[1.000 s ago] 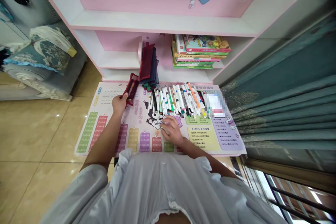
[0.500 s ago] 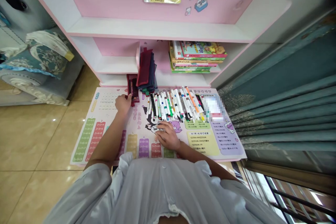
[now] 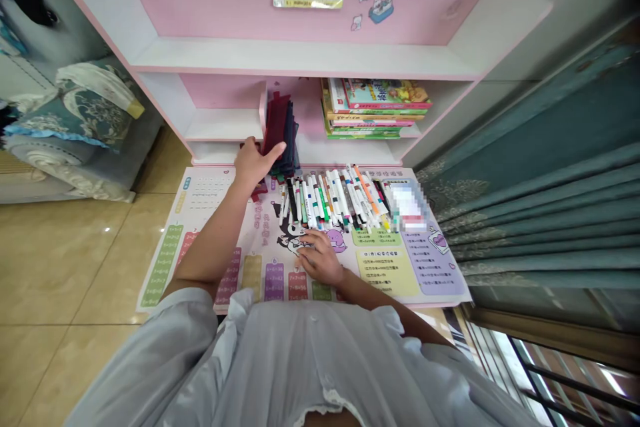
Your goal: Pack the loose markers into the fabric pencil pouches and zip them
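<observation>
My left hand (image 3: 256, 163) is over a dark maroon fabric pouch (image 3: 259, 192) at the desk's back edge, covering most of it. Its thumb is stretched out to the right, close to a stack of maroon and dark blue fabric pouches (image 3: 278, 125); whether it touches them I cannot tell. My right hand (image 3: 321, 259) lies open on the printed desk mat (image 3: 200, 213), fingers loosely spread, just in front of many marker pens (image 3: 330, 200). The pens lie side by side in a row, mostly white with coloured bands, some orange, green or black.
Several books (image 3: 375, 107) are piled in the pink-and-white shelf (image 3: 305, 57) behind the desk. A blurred-out pale item (image 3: 407, 207) lies right of the pens. A blue-green curtain (image 3: 530, 180) hangs to the right, and an upholstered seat (image 3: 90, 113) stands at the left.
My left hand has moved up and to the right, from the near left edge of the maroon pouch to over it, thumb now spread. My right hand and the pens have stayed put.
</observation>
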